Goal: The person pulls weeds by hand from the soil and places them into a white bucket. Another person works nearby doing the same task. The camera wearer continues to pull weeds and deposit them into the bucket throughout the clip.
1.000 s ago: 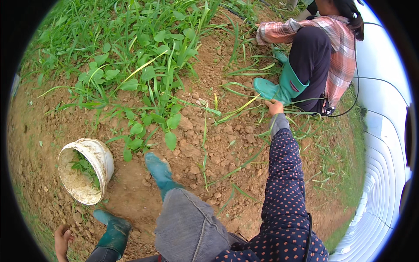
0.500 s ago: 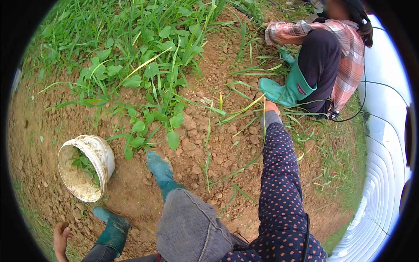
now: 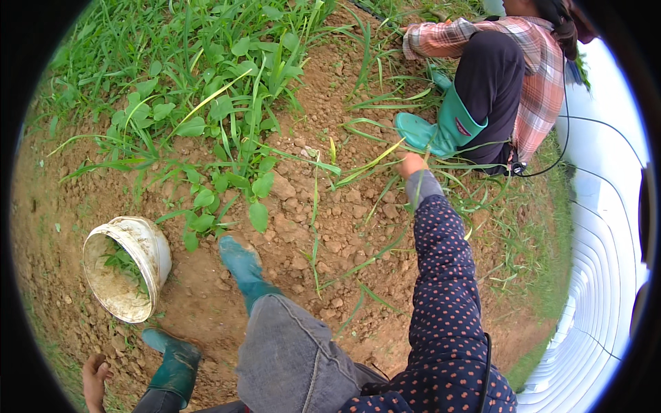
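Note:
My right hand [image 3: 412,165] reaches far out over the soil, closed around long, narrow green leaves [image 3: 372,164], some yellowing. Its fingertips are partly hidden, and it is close to a co-worker's green rubber boot [image 3: 428,134]. At the lower left my left hand [image 3: 96,378] hangs low, fingers loosely curled but apart, with nothing visible in it. Beyond that hand, a dirty white bucket [image 3: 164,251] lies tipped on its side, its mouth facing me. Some green leafy plants [image 3: 124,265] are inside it.
A co-worker in a plaid shirt [image 3: 540,89] crouches at the upper right. Dense green weeds [image 3: 206,82] cover the upper left. My green boots [image 3: 241,265] stand on cloddy brown soil [image 3: 289,227]. White plastic sheeting [image 3: 599,241] curves along the right, with a black cord near the co-worker.
The whole view has shifted slightly, so bucket, plants and co-worker appear further left. My right hand stays at the long leaves. My left hand looks much the same.

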{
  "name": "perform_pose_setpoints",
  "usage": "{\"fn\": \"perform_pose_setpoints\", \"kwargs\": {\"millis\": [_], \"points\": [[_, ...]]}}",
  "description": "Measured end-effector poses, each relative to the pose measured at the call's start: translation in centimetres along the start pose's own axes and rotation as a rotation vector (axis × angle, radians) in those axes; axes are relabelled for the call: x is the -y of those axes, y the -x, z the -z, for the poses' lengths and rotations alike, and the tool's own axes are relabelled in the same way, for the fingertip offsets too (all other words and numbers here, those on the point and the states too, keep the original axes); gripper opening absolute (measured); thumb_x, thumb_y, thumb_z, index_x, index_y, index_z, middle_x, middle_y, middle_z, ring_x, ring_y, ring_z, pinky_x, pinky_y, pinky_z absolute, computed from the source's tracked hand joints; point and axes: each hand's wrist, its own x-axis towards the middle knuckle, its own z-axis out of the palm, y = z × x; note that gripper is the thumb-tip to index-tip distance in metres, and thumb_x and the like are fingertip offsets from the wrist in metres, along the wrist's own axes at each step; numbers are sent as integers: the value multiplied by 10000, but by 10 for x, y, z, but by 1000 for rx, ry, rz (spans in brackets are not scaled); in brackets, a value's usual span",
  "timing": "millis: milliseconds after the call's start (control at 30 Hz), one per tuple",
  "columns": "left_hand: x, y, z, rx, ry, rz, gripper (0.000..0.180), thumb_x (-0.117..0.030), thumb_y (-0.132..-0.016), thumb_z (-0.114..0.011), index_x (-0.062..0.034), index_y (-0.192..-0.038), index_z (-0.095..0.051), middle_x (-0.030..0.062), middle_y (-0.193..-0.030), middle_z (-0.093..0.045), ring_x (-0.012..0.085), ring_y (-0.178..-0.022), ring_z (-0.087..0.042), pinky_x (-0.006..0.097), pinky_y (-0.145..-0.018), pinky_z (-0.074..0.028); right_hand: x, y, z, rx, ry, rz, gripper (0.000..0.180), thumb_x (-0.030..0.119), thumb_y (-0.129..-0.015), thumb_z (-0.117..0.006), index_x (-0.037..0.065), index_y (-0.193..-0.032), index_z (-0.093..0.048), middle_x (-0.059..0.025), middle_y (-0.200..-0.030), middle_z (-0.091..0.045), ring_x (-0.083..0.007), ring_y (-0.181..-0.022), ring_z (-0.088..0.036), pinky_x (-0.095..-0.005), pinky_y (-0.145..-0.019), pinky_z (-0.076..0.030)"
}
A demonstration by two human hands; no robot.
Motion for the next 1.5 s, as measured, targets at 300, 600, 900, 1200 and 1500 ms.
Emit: {"fn": "perform_pose_setpoints", "kwargs": {"millis": [300, 600, 900, 1200, 1500], "points": [[-15, 10, -2, -4, -80, 52, 453, -179, -878, -580, 80, -1237, -483, 179, -1122, -599, 178, -721, -587, 301, -644, -488, 25, -1, -8, 40, 321, -73, 211, 151, -842, -527, 107, -946, -704, -120, -970, -690, -273, -933, -663, -397, -781, -533], [-9, 8, -4, -19, -13, -28, 407, -183, -879, -586, 62, -1194, -505, 131, -1049, -611, 153, -672, -571, 291, -604, -482, -25, 28, 42, -130, -174, -88, 278, 235, -787, -648, 105, -1029, -687, -185, -923, -671, -383, -893, -626, -449, -784, -496], [-39, 26, -7, -41, -51, -110, 306, -86, -871, -572, 57, -1140, -534, 100, -986, -606, 146, -773, -552, 283, -651, -469, 45, 98, 133, -7, -971, -34, 177, 160, -845, -661, 12, -941, -659, 13, -670, -569, -66, -609, -506, -241, -533, -409], [-164, 145, -63, -372, -528, -508, 385, -19, -700, -697, -15, -1069, -584, 180, -965, -590, 376, -911, -575, 423, -786, -474, 282, 171, 243, 396, -1251, 644, 160, 162, -873, -642, 29, -963, -652, 46, -704, -558, -36, -579, -493, -194, -453, -389], [-154, 164, -58, -121, -644, -794, 362, -193, -756, -693, -62, -1065, -559, 99, -902, -574, 298, -829, -570, 383, -739, -469, 546, 238, 238, 426, -526, 1336, 470, 189, -841, -650, -44, -1225, -510, -124, -819, -660, -167, -593, -640, -306, -554, -528]]}}
